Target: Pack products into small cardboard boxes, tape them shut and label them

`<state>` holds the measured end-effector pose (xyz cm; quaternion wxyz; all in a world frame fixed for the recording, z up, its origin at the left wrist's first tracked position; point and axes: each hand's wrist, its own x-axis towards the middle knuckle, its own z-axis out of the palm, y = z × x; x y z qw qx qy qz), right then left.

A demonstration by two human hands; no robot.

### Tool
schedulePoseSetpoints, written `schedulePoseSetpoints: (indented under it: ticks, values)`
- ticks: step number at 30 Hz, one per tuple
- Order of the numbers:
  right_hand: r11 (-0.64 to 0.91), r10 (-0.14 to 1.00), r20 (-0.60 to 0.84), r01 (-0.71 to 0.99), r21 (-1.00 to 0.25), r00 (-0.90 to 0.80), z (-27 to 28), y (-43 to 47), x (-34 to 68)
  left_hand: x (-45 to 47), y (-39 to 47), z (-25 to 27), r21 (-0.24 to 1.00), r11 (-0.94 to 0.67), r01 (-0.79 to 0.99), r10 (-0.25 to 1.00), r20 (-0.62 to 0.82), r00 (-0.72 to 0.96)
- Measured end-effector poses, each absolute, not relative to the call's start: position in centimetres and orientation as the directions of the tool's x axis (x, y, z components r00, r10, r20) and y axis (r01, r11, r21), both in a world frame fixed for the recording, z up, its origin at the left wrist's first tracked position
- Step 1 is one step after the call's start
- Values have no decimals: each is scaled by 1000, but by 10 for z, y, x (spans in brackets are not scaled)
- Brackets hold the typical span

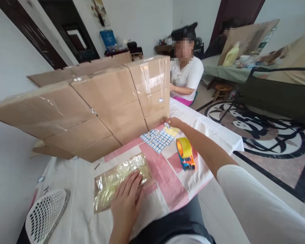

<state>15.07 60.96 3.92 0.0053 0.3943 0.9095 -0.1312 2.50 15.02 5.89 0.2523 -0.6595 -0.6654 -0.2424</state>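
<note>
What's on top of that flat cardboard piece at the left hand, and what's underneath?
The left hand lies on the cardboard piece, over shiny, wrinkled film or tape, hiding part of it. Pink-and-white tablecloth shows around its edges; anything directly underneath is covered.

Package (114, 178) on table (171, 191), cardboard divider (117, 98) behind, tape dispenser (185, 152) to the right, label sheet (158, 143) before the divider

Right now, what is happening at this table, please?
A person's left hand lies on a shiny, film-covered cardboard piece. The right hand is at the foot of a cardboard partition, near a blue-and-white sheet; whether it holds something is unclear. A tape dispenser sits nearby.
</note>
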Motion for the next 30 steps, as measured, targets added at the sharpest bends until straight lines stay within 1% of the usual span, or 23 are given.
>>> schedulePoseSetpoints:
  ticks: [3, 7, 13, 19, 25, 30]
  values:
    - [675, 693, -155, 709, -206, -704, 35, 614, 136, 19, 151, 54, -52, 3, 999, 746, 665, 33]
    - [699, 667, -165, 687, -198, -726, 29, 618, 129, 12, 154, 48, -119, -32, 992, 715, 691, 106]
    - [706, 648, -186, 674, -216, -738, 20, 624, 127, 13, 157, 46, -79, 3, 997, 695, 717, 54]
    - [713, 643, -149, 659, -241, -751, 12, 624, 130, 11, 157, 49, -132, -44, 990, 707, 696, 124]
    - [764, 564, -145, 580, -280, -813, 5, 629, 131, 22, 155, 58, -24, -9, 1000, 726, 687, 23]
    - [749, 596, -128, 607, -266, -792, 2, 633, 134, 24, 155, 60, -18, 4, 1000, 734, 679, 10]
